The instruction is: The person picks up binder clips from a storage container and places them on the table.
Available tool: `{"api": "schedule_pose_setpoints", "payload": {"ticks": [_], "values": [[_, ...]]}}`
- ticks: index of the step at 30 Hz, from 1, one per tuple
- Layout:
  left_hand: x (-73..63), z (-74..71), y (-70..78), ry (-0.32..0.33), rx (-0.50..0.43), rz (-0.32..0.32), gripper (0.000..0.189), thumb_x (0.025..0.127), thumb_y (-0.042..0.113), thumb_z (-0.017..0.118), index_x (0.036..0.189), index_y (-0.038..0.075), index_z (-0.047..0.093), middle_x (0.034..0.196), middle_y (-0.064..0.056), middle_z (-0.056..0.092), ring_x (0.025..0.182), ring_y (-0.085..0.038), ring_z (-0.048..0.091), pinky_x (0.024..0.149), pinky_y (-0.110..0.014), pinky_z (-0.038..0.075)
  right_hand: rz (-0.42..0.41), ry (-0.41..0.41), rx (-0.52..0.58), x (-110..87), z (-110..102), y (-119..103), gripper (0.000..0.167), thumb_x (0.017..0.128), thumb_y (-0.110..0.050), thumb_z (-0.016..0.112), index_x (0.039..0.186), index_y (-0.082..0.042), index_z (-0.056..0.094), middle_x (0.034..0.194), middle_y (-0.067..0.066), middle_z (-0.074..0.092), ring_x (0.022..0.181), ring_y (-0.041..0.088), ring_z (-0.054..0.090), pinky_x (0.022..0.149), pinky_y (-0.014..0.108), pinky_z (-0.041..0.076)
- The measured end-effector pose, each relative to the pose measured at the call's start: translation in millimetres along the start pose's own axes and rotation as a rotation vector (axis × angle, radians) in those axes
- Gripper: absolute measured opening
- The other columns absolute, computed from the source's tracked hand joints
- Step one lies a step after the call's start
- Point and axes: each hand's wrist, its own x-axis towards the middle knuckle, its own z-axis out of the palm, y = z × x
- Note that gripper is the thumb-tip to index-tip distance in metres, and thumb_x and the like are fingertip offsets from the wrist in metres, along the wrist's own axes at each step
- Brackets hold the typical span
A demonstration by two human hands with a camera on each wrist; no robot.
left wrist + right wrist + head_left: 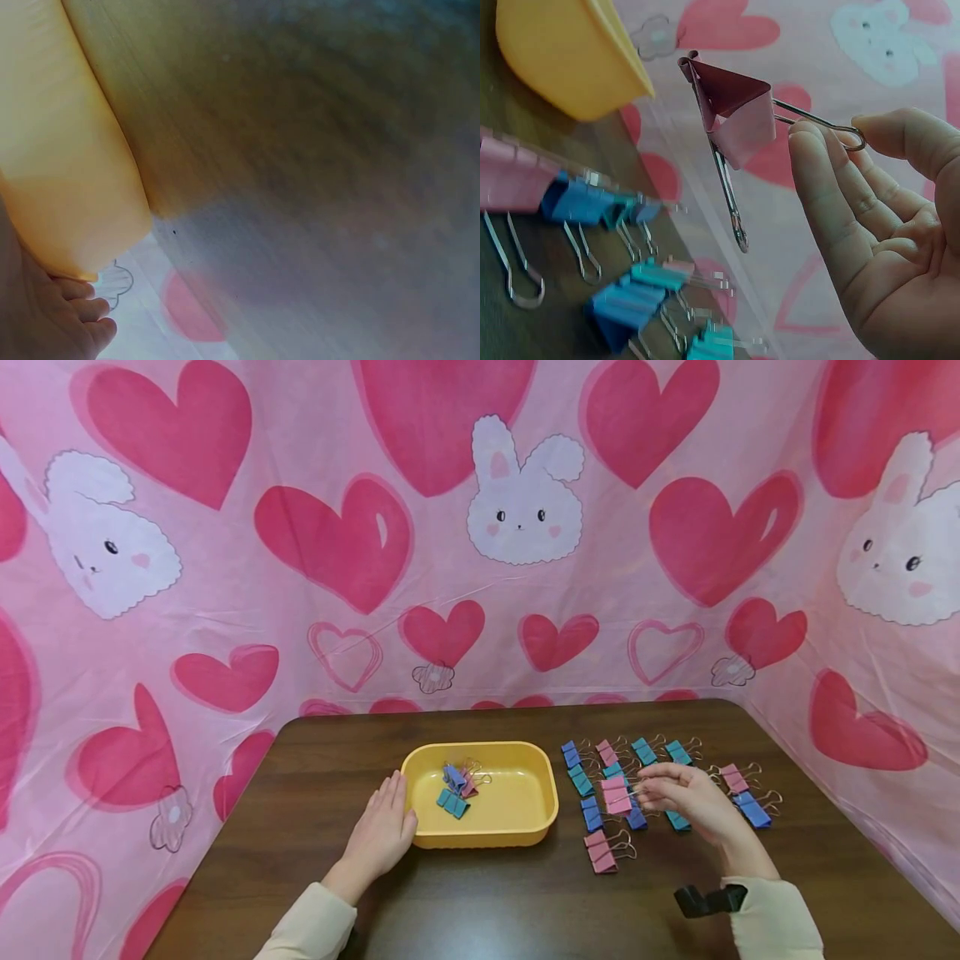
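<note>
My right hand (pixel 690 802) pinches a pink binder clip (pixel 739 112) by one of its wire handles, between thumb and fingertips. The clip hangs above the table, over other binder clips; its second handle points down in the right wrist view. My left hand (pixel 381 827) rests against the left side of a yellow tray (pixel 480 840), fingers straight along its wall. In the left wrist view the fingers (pixel 90 309) show beside the tray's wall (pixel 75 150). Inside the tray lie a teal binder clip (pixel 453 803), a blue one (pixel 453 777) and a pink one (pixel 469 788).
Several blue, teal and pink binder clips lie in rough rows right of the tray, such as a pink clip (pixel 600 852) at the front and a blue clip (pixel 752 808) at the right. A pink patterned cloth (pixel 510 585) hangs behind the brown table (pixel 480 910).
</note>
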Motion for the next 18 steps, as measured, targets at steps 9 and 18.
{"api": "schedule_pose_setpoints", "payload": {"ticks": [9, 18], "values": [[-0.8, -0.3, 0.3, -0.003, -0.001, 0.001, 0.06, 0.094, 0.023, 0.045, 0.14, -0.011, 0.025, 0.146, -0.024, 0.024, 0.134, -0.036, 0.021, 0.107, -0.047, 0.018, 0.006, -0.027, 0.063, -15.2, -22.4, 16.8, 0.016, 0.094, -0.004, 0.048, 0.1, -0.004, 0.063, 0.088, 0.009, 0.068, 0.077, 0.019, 0.066, 0.069, 0.032, 0.054], [-1.2, 0.0, 0.1, 0.002, -0.001, 0.004, 0.059, 0.094, 0.022, 0.044, 0.139, -0.011, 0.025, 0.145, -0.024, 0.024, 0.133, -0.036, 0.022, 0.107, -0.047, 0.018, 0.074, -0.173, 0.066, -24.6, -38.4, 32.2, 0.025, 0.094, -0.003, 0.047, 0.104, 0.02, 0.052, 0.09, 0.011, 0.067, 0.079, 0.021, 0.066, 0.071, 0.033, 0.054]]}}
